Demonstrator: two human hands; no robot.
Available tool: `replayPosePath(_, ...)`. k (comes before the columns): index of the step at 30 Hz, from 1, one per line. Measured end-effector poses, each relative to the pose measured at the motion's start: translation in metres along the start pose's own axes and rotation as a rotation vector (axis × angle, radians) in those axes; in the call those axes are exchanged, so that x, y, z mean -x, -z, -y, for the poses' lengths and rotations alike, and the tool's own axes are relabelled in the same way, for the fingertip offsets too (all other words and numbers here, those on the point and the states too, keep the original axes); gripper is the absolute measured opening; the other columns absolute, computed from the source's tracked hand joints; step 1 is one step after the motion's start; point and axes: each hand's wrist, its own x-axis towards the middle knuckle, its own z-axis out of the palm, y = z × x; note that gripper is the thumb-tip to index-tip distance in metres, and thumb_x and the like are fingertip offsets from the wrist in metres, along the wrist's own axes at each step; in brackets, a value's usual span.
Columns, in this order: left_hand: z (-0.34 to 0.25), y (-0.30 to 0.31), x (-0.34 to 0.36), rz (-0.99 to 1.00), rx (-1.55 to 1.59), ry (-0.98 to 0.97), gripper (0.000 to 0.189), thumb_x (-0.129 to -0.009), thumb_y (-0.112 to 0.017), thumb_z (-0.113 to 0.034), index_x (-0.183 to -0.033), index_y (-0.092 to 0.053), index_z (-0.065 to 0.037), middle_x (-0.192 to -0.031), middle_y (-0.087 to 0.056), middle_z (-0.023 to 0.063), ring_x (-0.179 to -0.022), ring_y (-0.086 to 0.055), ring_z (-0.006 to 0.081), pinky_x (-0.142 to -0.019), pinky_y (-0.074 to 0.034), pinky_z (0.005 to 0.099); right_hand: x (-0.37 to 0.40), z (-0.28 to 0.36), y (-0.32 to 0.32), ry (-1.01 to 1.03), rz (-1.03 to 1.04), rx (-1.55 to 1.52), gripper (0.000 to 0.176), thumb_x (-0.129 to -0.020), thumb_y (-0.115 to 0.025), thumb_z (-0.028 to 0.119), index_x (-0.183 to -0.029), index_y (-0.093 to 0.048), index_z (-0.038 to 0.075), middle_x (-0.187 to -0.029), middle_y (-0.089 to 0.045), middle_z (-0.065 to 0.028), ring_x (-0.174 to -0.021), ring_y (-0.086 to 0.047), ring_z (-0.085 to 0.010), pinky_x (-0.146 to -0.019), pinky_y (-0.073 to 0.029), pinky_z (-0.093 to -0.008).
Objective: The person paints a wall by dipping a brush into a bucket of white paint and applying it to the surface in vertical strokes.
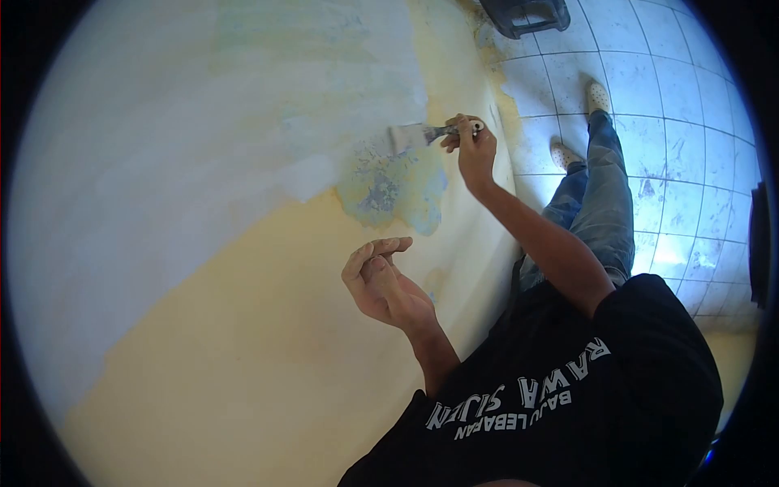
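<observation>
My right hand (475, 152) is closed round the handle of a flat paintbrush (430, 133). The brush points left, and its pale, paint-coated bristles (406, 138) lie at the wall surface, along the upper edge of a blue-green, flaking patch (381, 187). Lower down, my left hand (385, 282) hovers in front of the yellow part of the wall (268, 341). Its fingers are loosely bent and apart, with nothing visible in them. A whitish painted area (187, 178) spreads over the wall to the left of the patch.
A dark plastic stool or chair (527, 16) stands on the tiled floor (673, 138) at the top. My feet in pale shoes (599, 97) are on the tiles beside the wall's base. A dark object (759, 243) shows at the right edge.
</observation>
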Motion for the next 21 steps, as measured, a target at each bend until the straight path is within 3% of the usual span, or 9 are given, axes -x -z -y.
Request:
replayPosePath(6,0.024,0.004,0.006,0.019,-0.026,-0.005,0.027,-0.106,-0.048,-0.008,-0.131,-0.055,-0.002,-0.104,-0.067,0.0111,-0.094,-0.063,0.0227,-0.083,-0.056,0.0395,-0.046,-0.041,0.054,0.062,-0.169,0.284,0.024,-0.110,-0.058,0.018,-0.109,-0.067,-0.004,-0.095,-0.074,-0.0104,-0.066,-0.070,-0.0138,-0.056,-0.054,-0.0268)
replayPosePath(10,0.005,-0.006,0.009,0.048,0.001,-0.009,0.027,-0.105,-0.047,-0.007,-0.130,-0.055,-0.001,-0.104,-0.066,0.0115,-0.093,-0.063,0.0229,-0.083,-0.056,0.0393,-0.018,-0.031,0.022,0.032,-0.013,0.216,0.026,-0.106,-0.065,0.021,-0.110,-0.068,-0.005,-0.089,-0.074,-0.0116,-0.066,-0.071,-0.0144,-0.058,-0.057,-0.0285)
replayPosePath(16,0.003,-0.014,0.014,0.062,-0.028,-0.011,0.027,-0.104,-0.046,-0.006,-0.129,-0.054,0.000,-0.103,-0.065,0.0124,-0.092,-0.062,0.0238,-0.082,-0.055,0.0394,0.009,0.043,0.006,-0.119,0.164,-0.129,0.030,-0.111,-0.058,0.026,-0.101,-0.067,-0.001,-0.093,-0.074,-0.0109,-0.063,-0.067,-0.0146,-0.056,-0.052,-0.0277)
replayPosePath(19,-0.013,-0.022,0.015,0.072,-0.025,-0.034,0.027,-0.104,-0.045,-0.005,-0.129,-0.054,0.001,-0.102,-0.065,0.0125,-0.091,-0.063,0.0241,-0.082,-0.055,0.0393,-0.016,0.036,0.024,-0.041,0.056,0.012,0.031,-0.111,-0.059,0.028,-0.100,-0.069,0.001,-0.092,-0.074,-0.0096,-0.060,-0.065,-0.0131,-0.057,-0.050,-0.0273)
replayPosePath(21,0.000,-0.008,0.018,0.091,-0.026,-0.066,0.027,-0.105,-0.045,-0.005,-0.129,-0.054,0.000,-0.102,-0.065,0.0124,-0.091,-0.063,0.0241,-0.082,-0.055,0.0393,-0.042,-0.013,0.041,-0.015,-0.057,0.128,0.028,-0.110,-0.060,0.026,-0.099,-0.069,0.001,-0.091,-0.074,-0.0083,-0.062,-0.067,-0.0124,-0.055,-0.049,-0.0269)
